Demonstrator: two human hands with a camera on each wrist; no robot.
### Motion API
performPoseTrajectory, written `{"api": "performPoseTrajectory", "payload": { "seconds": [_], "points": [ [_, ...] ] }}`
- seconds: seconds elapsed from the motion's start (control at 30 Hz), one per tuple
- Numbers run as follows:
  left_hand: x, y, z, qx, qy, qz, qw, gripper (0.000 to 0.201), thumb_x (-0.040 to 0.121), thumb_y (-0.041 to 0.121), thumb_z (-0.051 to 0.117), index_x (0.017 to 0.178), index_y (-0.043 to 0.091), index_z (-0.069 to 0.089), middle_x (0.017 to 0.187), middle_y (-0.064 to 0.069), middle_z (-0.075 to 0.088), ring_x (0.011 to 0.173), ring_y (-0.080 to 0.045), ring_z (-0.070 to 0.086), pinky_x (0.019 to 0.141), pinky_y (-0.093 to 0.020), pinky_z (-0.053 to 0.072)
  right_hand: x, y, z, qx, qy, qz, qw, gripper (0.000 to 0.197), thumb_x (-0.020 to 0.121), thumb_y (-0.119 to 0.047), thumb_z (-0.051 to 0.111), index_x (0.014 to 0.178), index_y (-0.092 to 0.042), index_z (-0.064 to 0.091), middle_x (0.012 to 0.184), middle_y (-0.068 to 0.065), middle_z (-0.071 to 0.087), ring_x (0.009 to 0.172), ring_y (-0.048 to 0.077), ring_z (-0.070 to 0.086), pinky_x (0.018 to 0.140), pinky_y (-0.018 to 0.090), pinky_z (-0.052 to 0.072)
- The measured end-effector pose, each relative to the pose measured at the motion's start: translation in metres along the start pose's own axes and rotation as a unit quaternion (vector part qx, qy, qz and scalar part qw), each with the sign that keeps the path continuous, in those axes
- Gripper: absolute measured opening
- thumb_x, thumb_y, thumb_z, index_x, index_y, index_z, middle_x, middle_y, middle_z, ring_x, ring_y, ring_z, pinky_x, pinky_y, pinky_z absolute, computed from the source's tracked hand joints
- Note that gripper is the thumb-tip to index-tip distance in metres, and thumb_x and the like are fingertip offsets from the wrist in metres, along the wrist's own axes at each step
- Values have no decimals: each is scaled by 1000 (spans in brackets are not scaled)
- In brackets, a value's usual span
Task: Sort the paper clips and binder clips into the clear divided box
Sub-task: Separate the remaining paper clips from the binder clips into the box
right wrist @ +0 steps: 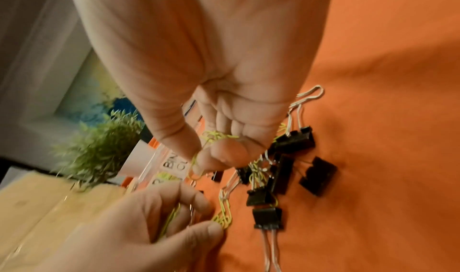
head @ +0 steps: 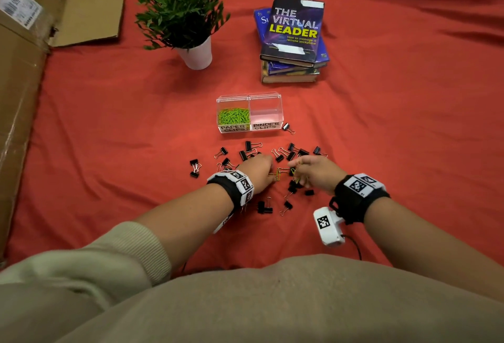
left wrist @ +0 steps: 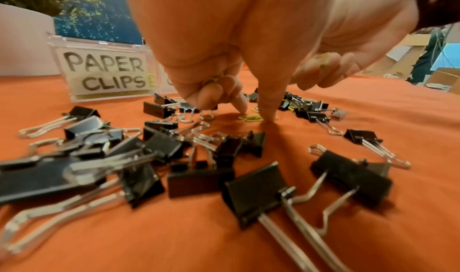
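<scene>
The clear divided box (head: 275, 97) stands on the red cloth. Its left compartment, labelled PAPER CLIPS (left wrist: 104, 71), holds green paper clips (head: 233, 116). The BINDER CLIPS side shows nothing inside. Black binder clips (head: 290, 155) lie scattered in front of the box. My left hand (head: 271, 172) is down among them; its thumb and forefinger pinch green paper clips (left wrist: 251, 117) against the cloth, with more clips inside its curled fingers (right wrist: 171, 217). Just to its right, my right hand (head: 296, 168) hangs above the pile, fingers curled round a tangle of green paper clips (right wrist: 214, 136).
A single binder clip (head: 287, 127) lies against the box's right end. Behind the box are a potted plant (head: 197, 53) and a stack of books (head: 293, 40). Flattened cardboard (head: 24, 70) runs along the left edge of the cloth.
</scene>
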State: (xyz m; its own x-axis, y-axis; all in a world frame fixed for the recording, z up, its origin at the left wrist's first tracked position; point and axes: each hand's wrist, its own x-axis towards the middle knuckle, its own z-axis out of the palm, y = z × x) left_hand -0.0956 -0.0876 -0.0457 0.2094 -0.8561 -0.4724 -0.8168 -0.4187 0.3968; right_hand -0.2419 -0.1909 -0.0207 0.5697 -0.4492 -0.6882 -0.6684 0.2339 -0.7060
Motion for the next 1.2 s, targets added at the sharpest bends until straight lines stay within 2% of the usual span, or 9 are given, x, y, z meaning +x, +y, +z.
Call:
{"api": "performPoseTrajectory", "payload": {
  "seconds": [0.07,0.23,0.33,0.47,0.67,0.8,0.9,1.03,1.2],
  "points": [
    [1,2,2,17,4,-6,1000,35,87,32,63,110,8,52,116,-13,55,106,-32,56,90,-41,47,-3,-5,-4,62,-3,17,998,28,84,5,40,95,-7,64,58,3,54,48,15,46,44,24,37],
    [-2,7,6,74,8,10,997,28,93,21,55,114,3,51,118,-16,53,108,-35,57,88,-43,46,-1,-13,7,70,12,51,996,17,85,-6,48,74,-4,60,62,9,52,48,18,50,45,23,43],
    [-4,5,7,113,-3,14,993,27,93,12,51,117,1,49,118,-17,52,109,-36,56,88,-43,46,8,-10,19,-140,57,18,988,20,81,-19,60,65,-8,58,59,10,56,53,21,52,54,28,43],
    [-8,2,5,72,-20,-7,997,29,93,14,47,117,-2,48,120,-20,50,111,-37,53,91,-43,43,16,-9,43,-379,101,-27,920,31,83,-17,54,55,-11,42,64,7,50,69,26,55,55,25,38],
    [-18,-14,-3,-46,-10,-4,999,18,91,12,48,106,2,48,110,-19,57,101,-34,55,82,-36,42,20,-7,62,-456,107,-63,881,29,90,-15,49,112,2,56,117,20,57,106,35,59,85,36,48],
    [-22,-19,-13,-136,27,-22,990,8,89,10,52,88,15,45,85,-5,55,79,-21,51,64,-26,34,20,-1,68,-500,82,-73,859,35,91,-15,46,122,4,47,126,20,49,115,35,51,93,40,44],
    [-20,-22,-17,-204,24,-52,977,9,89,11,53,94,18,51,75,5,52,67,-14,49,54,-24,33,19,0,69,-540,68,-99,833,30,93,-10,39,120,2,45,125,19,48,116,35,49,92,43,44],
    [-15,-22,-23,-261,16,-97,960,19,92,14,48,105,19,60,72,8,53,55,-8,45,50,-23,34,16,-10,52,-381,56,-91,918,5,89,-16,51,89,-12,53,92,11,57,86,28,58,68,31,43],
    [-9,-14,-37,-357,-6,-150,922,28,93,12,36,82,17,61,64,0,56,52,-14,44,50,-22,33,14,-15,9,-45,43,-57,996,17,87,-10,54,72,-16,57,68,7,60,50,14,43,46,22,36]
  ]
}}
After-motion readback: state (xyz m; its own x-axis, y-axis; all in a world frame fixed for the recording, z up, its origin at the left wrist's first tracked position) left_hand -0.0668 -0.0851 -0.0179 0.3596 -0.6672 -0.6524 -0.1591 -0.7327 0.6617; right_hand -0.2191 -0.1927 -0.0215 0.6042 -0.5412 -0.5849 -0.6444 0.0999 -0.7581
